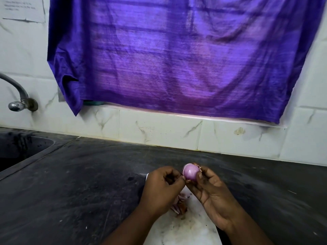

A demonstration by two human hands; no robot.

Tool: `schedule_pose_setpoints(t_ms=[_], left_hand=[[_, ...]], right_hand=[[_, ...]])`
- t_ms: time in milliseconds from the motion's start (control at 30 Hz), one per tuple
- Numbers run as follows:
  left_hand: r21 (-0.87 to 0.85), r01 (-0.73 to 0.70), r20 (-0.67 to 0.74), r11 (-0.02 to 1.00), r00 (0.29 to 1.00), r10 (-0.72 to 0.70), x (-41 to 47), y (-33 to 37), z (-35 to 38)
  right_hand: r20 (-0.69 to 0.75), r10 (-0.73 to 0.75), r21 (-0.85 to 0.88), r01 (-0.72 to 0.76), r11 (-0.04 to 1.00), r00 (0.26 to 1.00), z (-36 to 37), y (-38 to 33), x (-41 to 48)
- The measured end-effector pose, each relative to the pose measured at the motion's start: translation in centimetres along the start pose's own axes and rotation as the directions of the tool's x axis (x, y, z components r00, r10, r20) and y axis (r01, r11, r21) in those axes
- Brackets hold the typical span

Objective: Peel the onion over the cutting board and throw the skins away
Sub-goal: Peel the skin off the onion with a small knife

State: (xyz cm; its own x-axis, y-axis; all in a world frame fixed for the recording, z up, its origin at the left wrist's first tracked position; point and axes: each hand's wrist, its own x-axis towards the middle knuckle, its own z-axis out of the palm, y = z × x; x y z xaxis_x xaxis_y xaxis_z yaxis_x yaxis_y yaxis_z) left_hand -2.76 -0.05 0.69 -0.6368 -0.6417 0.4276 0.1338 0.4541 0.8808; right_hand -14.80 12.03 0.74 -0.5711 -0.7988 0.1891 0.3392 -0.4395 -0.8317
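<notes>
The mostly peeled onion (190, 172) is held in the right hand (210, 191), a last scrap is pinched by the left hand (162, 188), and the skins (179, 206) are left undiscarded on the cutting board (191, 230).

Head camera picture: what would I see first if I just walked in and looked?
Probably the big purple cloth hanging on the tiled wall, filling the top of the picture. Below it, two hands hold a shiny pink onion above a white cutting board on the dark counter. Peeled skins lie on the board.
</notes>
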Motion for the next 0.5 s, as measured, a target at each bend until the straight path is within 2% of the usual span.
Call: schedule_pose_setpoints(t_ms=[300, 367, 500], left_hand=[[-0.075, 0.011, 0.001, 0.997, 1.0, -0.011, 0.3, -0.38, 0.04], [-0.039, 0.004, -0.008, 0.999, 1.0, -0.004, 0.2, -0.47, 0.0], [0.142, -0.059, -0.073, 0.988, 0.995, 0.069, -0.08, -0.4, -0.01]], right_hand=[[-0.015, -0.025, -0.054, 0.024, 0.998, 1.0, 0.18, -0.06, 0.2], [-0.014, -0.024, -0.073, 0.022, 0.997, 1.0, 0.04, 0.13, 0.25], [-0.01, -0.032, -0.107, 0.031, 0.994, 0.999, 0.05, 0.25, 0.25]])
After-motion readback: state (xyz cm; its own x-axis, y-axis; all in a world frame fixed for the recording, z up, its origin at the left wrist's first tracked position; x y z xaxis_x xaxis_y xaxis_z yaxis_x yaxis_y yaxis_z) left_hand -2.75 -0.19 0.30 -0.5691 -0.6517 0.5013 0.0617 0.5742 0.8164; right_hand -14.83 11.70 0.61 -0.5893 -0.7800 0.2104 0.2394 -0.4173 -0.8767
